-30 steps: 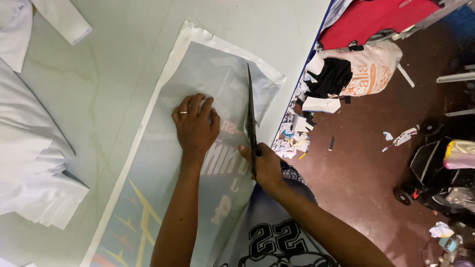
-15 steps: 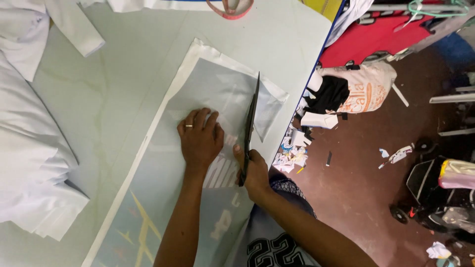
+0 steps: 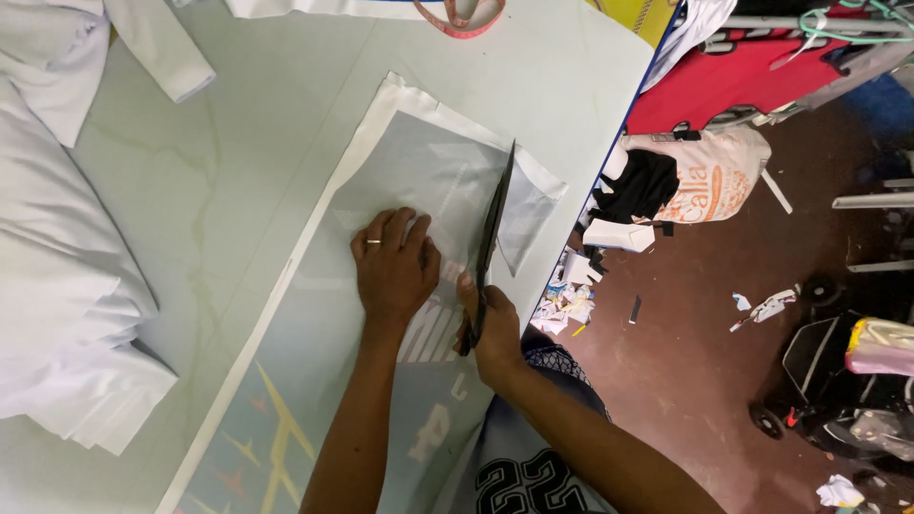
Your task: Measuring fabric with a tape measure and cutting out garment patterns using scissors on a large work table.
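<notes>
A long grey printed fabric panel (image 3: 419, 171) with a white border lies on the pale green table (image 3: 238, 190). My left hand (image 3: 395, 266), with a ring on one finger, presses flat on the panel near its middle. Just to its right, my right hand (image 3: 490, 328) grips the handles of large black scissors (image 3: 492, 224). Their blades point away from me along the panel's right side, into the fabric. The strip right of the blades lies near the table edge.
Folded white cloth (image 3: 67, 286) is piled at the left, more white fabric (image 3: 152, 48) at the top left. A pink tape measure (image 3: 462, 17) lies at the far edge. Off the table's right edge are paper scraps (image 3: 566, 305), a printed bag (image 3: 709, 176) and red fabric (image 3: 752, 67).
The view has shifted so the panel sits lower and more central. The scissors have advanced farther up the panel, and my left hand has slid up alongside them.
</notes>
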